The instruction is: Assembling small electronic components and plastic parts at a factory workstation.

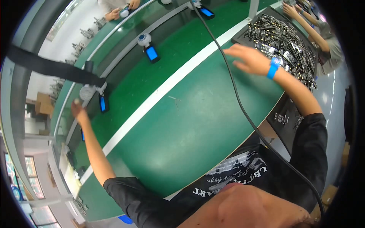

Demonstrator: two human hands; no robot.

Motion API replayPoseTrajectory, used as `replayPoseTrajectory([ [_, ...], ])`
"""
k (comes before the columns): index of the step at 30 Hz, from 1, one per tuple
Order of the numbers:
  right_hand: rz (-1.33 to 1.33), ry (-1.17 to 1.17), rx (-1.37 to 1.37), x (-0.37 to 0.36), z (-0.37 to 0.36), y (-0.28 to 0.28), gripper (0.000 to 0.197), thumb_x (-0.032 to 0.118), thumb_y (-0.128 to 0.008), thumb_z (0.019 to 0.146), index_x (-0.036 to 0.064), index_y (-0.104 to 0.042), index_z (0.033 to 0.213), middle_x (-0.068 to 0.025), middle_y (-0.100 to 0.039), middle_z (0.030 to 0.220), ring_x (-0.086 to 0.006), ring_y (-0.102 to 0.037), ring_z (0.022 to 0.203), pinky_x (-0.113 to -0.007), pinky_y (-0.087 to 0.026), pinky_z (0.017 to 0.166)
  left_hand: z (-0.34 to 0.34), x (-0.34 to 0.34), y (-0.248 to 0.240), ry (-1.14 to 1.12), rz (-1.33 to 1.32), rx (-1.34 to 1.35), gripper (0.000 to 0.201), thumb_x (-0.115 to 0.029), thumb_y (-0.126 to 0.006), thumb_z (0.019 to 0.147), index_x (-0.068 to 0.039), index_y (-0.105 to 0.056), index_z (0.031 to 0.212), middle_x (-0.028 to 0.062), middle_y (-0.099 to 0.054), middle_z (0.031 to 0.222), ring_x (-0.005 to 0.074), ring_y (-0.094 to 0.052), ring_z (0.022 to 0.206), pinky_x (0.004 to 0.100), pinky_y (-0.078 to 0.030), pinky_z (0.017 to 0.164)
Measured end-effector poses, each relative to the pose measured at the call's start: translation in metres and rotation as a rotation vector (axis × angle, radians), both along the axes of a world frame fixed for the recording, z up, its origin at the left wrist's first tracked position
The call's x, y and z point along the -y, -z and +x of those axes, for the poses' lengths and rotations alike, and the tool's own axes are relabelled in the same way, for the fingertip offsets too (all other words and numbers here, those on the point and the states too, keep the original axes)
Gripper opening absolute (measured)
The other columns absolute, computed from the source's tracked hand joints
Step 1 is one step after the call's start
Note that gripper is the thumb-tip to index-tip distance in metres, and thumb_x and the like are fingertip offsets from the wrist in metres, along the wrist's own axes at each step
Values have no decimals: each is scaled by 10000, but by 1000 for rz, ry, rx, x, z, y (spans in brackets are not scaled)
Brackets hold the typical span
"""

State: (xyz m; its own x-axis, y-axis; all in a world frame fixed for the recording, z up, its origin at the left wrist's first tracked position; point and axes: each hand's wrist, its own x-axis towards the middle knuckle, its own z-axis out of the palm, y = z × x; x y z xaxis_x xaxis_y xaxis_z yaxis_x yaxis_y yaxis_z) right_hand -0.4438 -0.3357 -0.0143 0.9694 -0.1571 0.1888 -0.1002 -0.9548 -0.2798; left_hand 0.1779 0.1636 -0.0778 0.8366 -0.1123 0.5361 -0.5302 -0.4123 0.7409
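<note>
Can see metal parts [283,43] heaped, long axes jumbled, just rightward of the nearer, loosely spread right hand [249,60]; cannot tell the grip of the blurred left hand [78,113].

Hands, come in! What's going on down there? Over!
Right grip open, beside metal parts. Left grip stretched far left, contents unclear. Black cable hangs across the view.

Left fingers [78,110]: blurred; whether they grip the pale spot [76,101] at their tips cannot be told.
Right fingers [239,51]: slightly blurred, undersides hidden.
Metal parts [283,41]: right of the right fingers; single pieces too small to tell apart.
Black cable [232,79]: passes the right fingertips; upper end cut off by the top edge.
Co-worker [332,55]: right of the right fingers, partly lost past the dark rim.
</note>
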Motion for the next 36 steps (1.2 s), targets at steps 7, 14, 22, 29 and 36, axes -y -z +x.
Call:
replayPoseTrajectory([
  [7,-299,395,-325,96,-84,0,577,41,-666,816,44,-545,1380,-181,-599,1231,-390,-589,1140,-460,-520,961,38,-185,41,-215,886,62,801,-619,-689,859,60,-590,1274,325,-647,1218,480,-604,1172,520,-479,987],
  [14,-226,334,-82,122,-74,4,435,-15,-660,830,14,-592,1259,-195,-644,1204,-430,-589,1169,-446,-497,986,-136,-98,-1,-103,636,-125,633,-506,-760,851,44,-609,1125,244,-690,1018,382,-677,963,446,-515,850],
  [22,-155,-555,290,-51,42,4,278,-130,-621,690,28,-601,918,-141,-616,1191,-389,-571,1233,-450,-475,998,-362,49,-42,214,853,-89,588,-336,-837,767,17,-641,1194,142,-605,975,272,-640,884,381,-515,796],
  [29,-187,-380,169,-56,12,29,436,-82,-642,736,52,-637,1151,-138,-592,1261,-372,-555,1237,-458,-483,954,-401,110,-48,306,723,-296,557,-268,-835,784,-31,-644,1251,111,-630,974,222,-630,832,354,-531,722],
  [36,-20,35,16,-75,12,43,565,-49,-637,811,72,-533,1353,-141,-577,1106,-314,-603,1015,-449,-494,831,-385,129,-25,797,220,-480,323,37,-725,844,6,-691,1164,48,-626,933,122,-606,790,260,-510,733],
])
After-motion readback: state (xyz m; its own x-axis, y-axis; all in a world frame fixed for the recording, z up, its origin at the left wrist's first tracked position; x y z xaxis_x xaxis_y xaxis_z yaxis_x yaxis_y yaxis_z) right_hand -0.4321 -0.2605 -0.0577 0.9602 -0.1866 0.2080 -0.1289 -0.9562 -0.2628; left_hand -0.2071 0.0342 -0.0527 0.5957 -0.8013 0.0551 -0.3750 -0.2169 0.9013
